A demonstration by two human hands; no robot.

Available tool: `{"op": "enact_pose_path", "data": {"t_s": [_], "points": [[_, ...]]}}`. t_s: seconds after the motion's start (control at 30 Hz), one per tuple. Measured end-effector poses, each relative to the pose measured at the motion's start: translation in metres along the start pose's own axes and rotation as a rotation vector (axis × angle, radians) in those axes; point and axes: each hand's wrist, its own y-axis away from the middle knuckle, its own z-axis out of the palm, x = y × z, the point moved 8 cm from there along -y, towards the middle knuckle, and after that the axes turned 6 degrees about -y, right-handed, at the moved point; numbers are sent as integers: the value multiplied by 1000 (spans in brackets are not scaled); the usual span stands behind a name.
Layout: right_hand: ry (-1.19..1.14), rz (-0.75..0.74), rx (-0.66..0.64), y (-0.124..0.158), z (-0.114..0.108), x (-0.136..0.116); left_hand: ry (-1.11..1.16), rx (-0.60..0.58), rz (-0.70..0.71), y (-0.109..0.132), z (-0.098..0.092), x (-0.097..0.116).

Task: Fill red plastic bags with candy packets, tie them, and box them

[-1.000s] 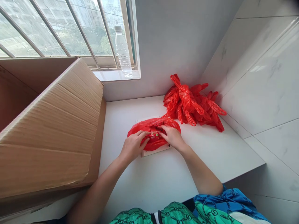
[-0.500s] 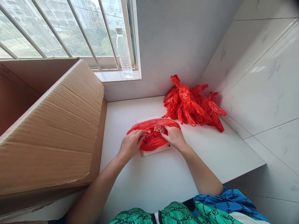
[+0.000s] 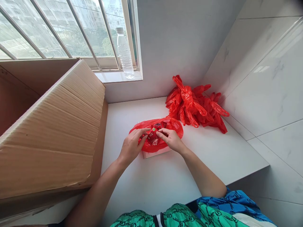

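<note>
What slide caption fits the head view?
Left hand and right hand among small red packets in an open red plastic bag, a cardboard box to the left.

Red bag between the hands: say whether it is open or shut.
Open. The red bag has its mouth spread wide, and red packets show inside.

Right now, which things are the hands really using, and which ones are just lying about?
In use:
Small red printed packets, at the left hand and right hand
Open red plastic bag around them
Flat white item under the bag, probably

Seemingly just lying about:
Heap of bunched red plastic bags
Capped clear plastic bottle
Big brown cardboard box
</note>
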Motion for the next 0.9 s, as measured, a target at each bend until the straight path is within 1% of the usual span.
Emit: {"op": "enact_pose_path", "data": {"t_s": [0.13, 0.23, 0.3, 0.4, 0.47, 0.5, 0.53, 0.6, 0.67, 0.73, 0.8, 0.9], "points": [[-77, 51, -30, -2, 2, 8, -22, 16, 30, 0, -2, 4], [-57, 34, -42, -2, -1, 6, -90, 45, 35, -2, -10, 7], [102, -10, 9, -2, -12, 2, -144, 86, 1, -2, -20, 5], [455, -79, 187, 5, -42, -8, -202, 135, -83, 2, -37, -5], [632, -109, 297, 13, -61, -15, -244, 119, -155, 11, -43, -14], [704, -120, 322, 16, -67, -16, -271, 93, -202, 17, -43, -19], [774, -130, 323, 19, -69, -17, -297, 61, -255, 24, -42, -25], [917, -126, 272, 23, -65, -14, -326, -20, -369, 40, -38, -36], [1057, -59, 203, 22, -57, -6, -304, -101, -453, 53, -30, -44], [1168, 48, 178, 20, -54, 3, -248, -148, -475, 61, -24, -47], [1216, 146, 163, 17, -54, 9, -161, -133, -443, 61, -22, -45], [1189, 206, 103, 10, -57, 10, 70, -24, -400, 56, -31, -36]]}}
